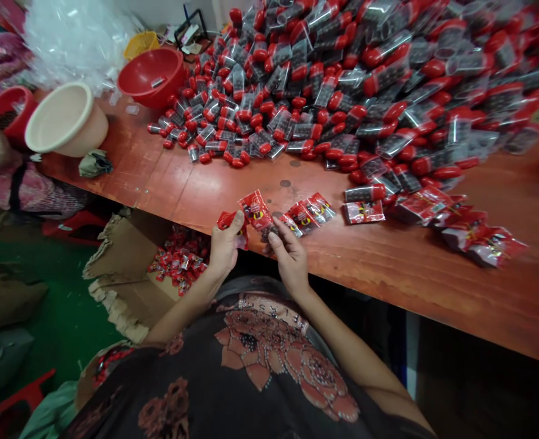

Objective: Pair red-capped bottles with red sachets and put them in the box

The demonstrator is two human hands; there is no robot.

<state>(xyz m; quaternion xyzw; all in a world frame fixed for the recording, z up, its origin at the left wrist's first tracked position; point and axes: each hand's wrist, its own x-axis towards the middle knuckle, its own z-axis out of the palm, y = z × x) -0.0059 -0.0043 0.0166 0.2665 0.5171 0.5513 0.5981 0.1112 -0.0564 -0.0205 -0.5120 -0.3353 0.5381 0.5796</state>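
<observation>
At the table's near edge my left hand is closed around a small red-capped container, thumb on top. My right hand pinches a red printed sachet that sits between both hands. More red sachets lie on the orange-red table just beyond my fingers. A huge heap of clear tubes with red caps fills the table's far and right side.
A cream bowl, a red bowl and a yellow basket stand at the far left. A torn cardboard box with red packs sits below the table edge. More sachets lie at right.
</observation>
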